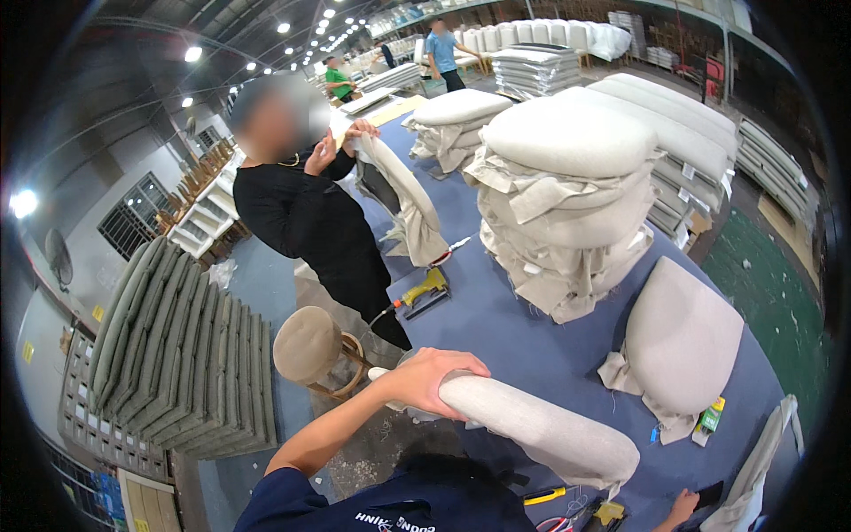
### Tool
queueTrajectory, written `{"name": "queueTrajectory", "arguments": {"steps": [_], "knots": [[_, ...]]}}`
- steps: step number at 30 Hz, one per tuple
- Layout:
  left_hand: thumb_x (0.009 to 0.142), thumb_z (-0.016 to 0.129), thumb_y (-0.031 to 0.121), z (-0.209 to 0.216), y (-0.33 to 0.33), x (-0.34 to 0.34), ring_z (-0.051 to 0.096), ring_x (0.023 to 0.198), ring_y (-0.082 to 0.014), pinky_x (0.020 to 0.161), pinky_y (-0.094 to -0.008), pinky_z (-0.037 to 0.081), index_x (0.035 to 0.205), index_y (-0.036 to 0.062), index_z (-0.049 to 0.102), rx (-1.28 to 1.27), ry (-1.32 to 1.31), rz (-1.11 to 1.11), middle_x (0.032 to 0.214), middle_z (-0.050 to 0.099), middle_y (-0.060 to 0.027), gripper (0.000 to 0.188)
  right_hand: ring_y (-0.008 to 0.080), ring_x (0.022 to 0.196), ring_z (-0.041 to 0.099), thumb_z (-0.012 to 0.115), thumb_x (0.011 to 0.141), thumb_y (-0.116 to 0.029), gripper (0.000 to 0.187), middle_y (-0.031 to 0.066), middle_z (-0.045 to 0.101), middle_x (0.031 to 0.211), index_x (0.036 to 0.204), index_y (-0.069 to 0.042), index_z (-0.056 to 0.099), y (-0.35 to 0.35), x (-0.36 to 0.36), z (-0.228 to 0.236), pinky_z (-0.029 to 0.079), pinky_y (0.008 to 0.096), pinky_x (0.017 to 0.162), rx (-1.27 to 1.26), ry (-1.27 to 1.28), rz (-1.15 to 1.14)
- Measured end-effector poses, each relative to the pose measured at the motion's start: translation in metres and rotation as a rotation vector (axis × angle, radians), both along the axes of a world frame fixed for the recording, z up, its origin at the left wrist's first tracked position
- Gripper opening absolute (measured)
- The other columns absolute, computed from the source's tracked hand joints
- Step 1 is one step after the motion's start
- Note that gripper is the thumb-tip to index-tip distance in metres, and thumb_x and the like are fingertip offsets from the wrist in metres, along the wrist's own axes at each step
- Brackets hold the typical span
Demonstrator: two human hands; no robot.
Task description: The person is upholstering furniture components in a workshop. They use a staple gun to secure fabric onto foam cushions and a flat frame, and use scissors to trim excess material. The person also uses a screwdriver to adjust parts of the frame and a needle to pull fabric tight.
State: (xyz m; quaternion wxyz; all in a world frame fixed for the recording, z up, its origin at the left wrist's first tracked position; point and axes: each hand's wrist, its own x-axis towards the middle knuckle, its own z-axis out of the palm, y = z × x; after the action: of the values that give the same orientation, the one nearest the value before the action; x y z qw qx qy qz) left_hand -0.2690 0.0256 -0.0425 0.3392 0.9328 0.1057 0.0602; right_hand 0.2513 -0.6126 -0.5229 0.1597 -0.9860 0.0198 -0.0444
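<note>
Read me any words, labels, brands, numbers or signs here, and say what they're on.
Dark blue shirt: white letters, which I won't copy out.
Green and yellow packet: too small to read.
Yellow wall signs: too small to read.
White tags on the stacked cushions: too small to read.
Anything else: too small or blurred.

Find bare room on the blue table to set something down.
The blue table is bare between the yellow tool, tall cushion stack and nearer held cushion, then along to the lone cushion. Hand tools crowd the space beside the right hand.
</note>
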Motion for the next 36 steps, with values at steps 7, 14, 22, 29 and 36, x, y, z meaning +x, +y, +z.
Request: {"name": "queueTrajectory", "arguments": {"steps": [7,14,22,29,36], "knots": [[0.063,0.093,0.032,0.005,-0.002,0.007,0.070,0.111,-0.0299,0.096,-0.0386,0.055,0.124,0.0067,0.067,0.028,0.004,-0.004,0.124,0.071,-0.0103,0.071,0.0349,0.134,0.055,0.066,0.099,-0.032,0.039,0.0178,0.053,0.151,0.123,-0.002,0.069,0.093,-0.067,0.106,0.046,0.0443,0.110,0.050,-0.097,0.107],[0.055,0.092,0.018,-0.010,-0.015,0.006,0.070,0.108,-0.0317,0.097,-0.0411,0.052,0.120,0.0006,0.067,-0.078,-0.012,-0.002,0.119,0.070,-0.0200,0.072,0.0406,0.103,0.070,0.067,0.089,-0.025,0.024,0.0124,0.063,0.138,0.100,-0.006,0.074,0.179,-0.175,0.159,0.056,0.0516,0.089,0.283,-0.035,0.066],[0.057,0.086,0.015,-0.010,-0.025,-0.005,0.065,0.109,-0.0253,0.101,-0.0399,0.047,0.124,-0.0011,0.065,-0.143,-0.006,0.073,0.120,0.067,-0.0147,0.072,0.0365,0.106,0.069,0.073,0.087,-0.026,0.020,0.0129,0.070,0.123,0.085,-0.006,0.073,0.273,-0.338,0.149,0.055,0.0461,0.093,0.571,0.171,0.117],[0.057,0.086,0.025,-0.016,-0.017,-0.016,0.067,0.112,-0.0315,0.101,-0.0419,0.048,0.125,-0.0008,0.065,-0.071,0.005,-0.002,0.124,0.068,-0.0189,0.076,0.0391,0.097,0.070,0.067,0.087,-0.029,0.021,0.0158,0.072,0.105,0.092,-0.009,0.072,0.147,-0.212,0.156,0.056,0.0531,0.085,0.105,0.093,-0.005],[0.048,0.088,0.024,-0.009,-0.037,-0.040,0.069,0.113,-0.0356,0.098,-0.0444,0.054,0.122,0.0066,0.070,0.072,0.057,0.015,0.123,0.072,-0.0155,0.078,0.0398,0.119,0.062,0.065,0.093,-0.037,0.042,0.0227,0.068,0.121,0.119,-0.003,0.070,0.057,-0.079,0.110,0.050,0.0516,0.100,-0.102,0.264,0.165]]}}
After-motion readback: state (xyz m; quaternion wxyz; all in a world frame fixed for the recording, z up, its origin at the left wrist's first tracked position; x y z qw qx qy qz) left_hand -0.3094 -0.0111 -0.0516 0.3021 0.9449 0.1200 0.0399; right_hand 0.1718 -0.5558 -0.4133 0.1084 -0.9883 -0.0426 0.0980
